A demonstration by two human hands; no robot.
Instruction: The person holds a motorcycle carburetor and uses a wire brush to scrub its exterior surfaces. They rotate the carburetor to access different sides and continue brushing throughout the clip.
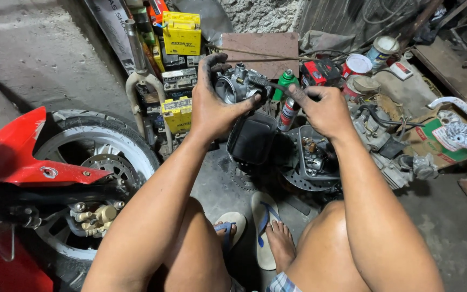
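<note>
My left hand (pixel 213 104), greasy and blackened, grips a metal carburetor (pixel 237 84) held up in front of me. A black hose (pixel 268 85) runs off the carburetor's right side. My right hand (pixel 324 109) pinches the end of that hose between thumb and fingers. Both hands hover above a black plastic tray (pixel 252 138) on the floor. My knees and sandalled feet (pixel 266 227) show below.
A motorcycle front wheel (pixel 90 162) with red fender (pixel 20 157) stands at left. Yellow battery boxes (pixel 181 33), a fork leg (pixel 139 75), spray cans (pixel 287 111), paint tins (pixel 357 65), a tray of small parts (pixel 314 157) and engine pieces (pixel 385 146) crowd the concrete floor ahead.
</note>
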